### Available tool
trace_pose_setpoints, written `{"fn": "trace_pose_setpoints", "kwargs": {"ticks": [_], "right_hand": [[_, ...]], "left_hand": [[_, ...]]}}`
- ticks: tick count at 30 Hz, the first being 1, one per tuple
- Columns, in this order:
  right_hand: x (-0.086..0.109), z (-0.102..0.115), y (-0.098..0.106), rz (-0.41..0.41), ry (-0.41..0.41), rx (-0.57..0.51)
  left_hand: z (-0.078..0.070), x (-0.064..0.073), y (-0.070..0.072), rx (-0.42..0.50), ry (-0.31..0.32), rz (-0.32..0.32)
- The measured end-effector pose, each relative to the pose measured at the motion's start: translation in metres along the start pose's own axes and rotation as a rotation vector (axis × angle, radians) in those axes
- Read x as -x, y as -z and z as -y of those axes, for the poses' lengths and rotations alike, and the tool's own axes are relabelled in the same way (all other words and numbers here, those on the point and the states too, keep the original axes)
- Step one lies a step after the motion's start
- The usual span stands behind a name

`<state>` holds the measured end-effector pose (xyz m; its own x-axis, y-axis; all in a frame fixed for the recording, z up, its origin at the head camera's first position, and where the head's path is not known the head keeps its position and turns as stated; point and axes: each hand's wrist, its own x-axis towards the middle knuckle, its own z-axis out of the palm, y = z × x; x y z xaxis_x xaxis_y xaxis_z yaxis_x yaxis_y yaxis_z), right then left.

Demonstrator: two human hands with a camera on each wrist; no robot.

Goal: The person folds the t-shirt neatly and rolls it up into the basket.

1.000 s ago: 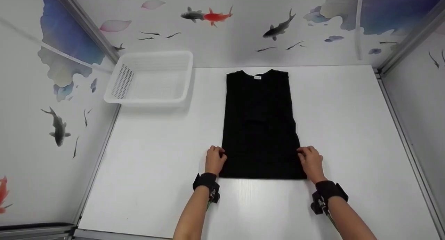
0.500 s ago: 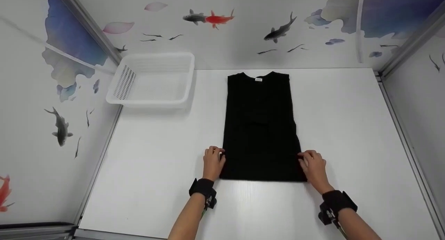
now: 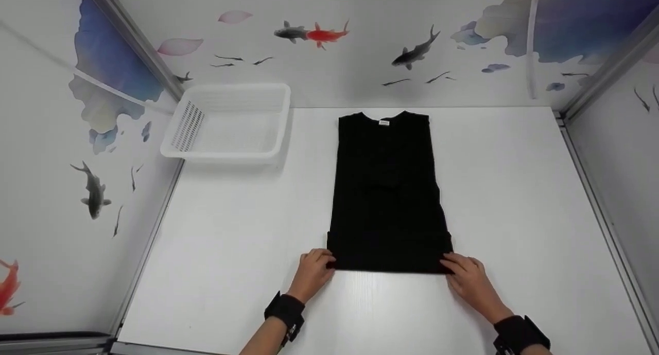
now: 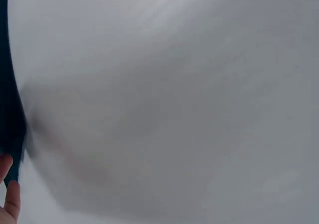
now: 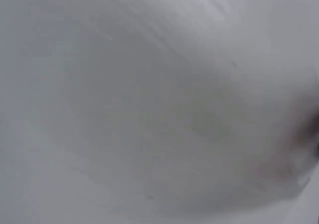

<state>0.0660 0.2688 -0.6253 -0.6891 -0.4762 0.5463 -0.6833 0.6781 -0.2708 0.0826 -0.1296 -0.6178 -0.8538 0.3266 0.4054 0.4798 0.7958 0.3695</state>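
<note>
A black shirt [image 3: 386, 190] lies flat on the white table in the head view, its neckline with a small white label at the far end. No sleeves show, and its sides run nearly straight. A crosswise fold line marks a band along its near end. My left hand [image 3: 312, 272] pinches the near left corner, fingers on top. In the left wrist view, two fingertips [image 4: 12, 196] meet the dark cloth at the frame's edge. The near right corner is pinched by my right hand [image 3: 473, 283], its thumb mostly hidden. The right wrist view holds mainly blurred tabletop.
A white perforated plastic basket [image 3: 234, 123] stands at the table's back left corner. Panels printed with fish enclose the back and both sides of the white table [image 3: 231, 272]. Each wrist wears a black strap [image 3: 285, 311] with a camera.
Both hands have slid from the shirt's side edges down to its near corners. The head view has tilted slightly, so everything sits a little lower. The basket has stayed in place.
</note>
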Motion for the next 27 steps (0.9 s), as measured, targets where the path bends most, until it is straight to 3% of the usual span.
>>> {"fn": "trace_pose_setpoints", "kwargs": {"ticks": [6,11,16,22,27], "right_hand": [[0.001,-0.002,-0.003,-0.009,0.034,0.01],[-0.005,0.001,-0.005,-0.045,0.046,0.056],[-0.008,0.003,-0.005,-0.068,0.007,0.049],[-0.002,0.003,0.001,-0.078,-0.01,0.022],[0.007,0.009,0.012,-0.06,-0.034,-0.004]], "left_hand": [[0.007,0.004,-0.002,-0.006,-0.042,0.037],[0.008,0.0,-0.008,-0.047,-0.074,-0.033],[0.007,-0.004,-0.013,-0.058,-0.085,-0.105],[0.001,-0.003,-0.008,-0.021,-0.09,-0.104],[-0.008,0.008,0.004,0.009,-0.097,-0.064]]}}
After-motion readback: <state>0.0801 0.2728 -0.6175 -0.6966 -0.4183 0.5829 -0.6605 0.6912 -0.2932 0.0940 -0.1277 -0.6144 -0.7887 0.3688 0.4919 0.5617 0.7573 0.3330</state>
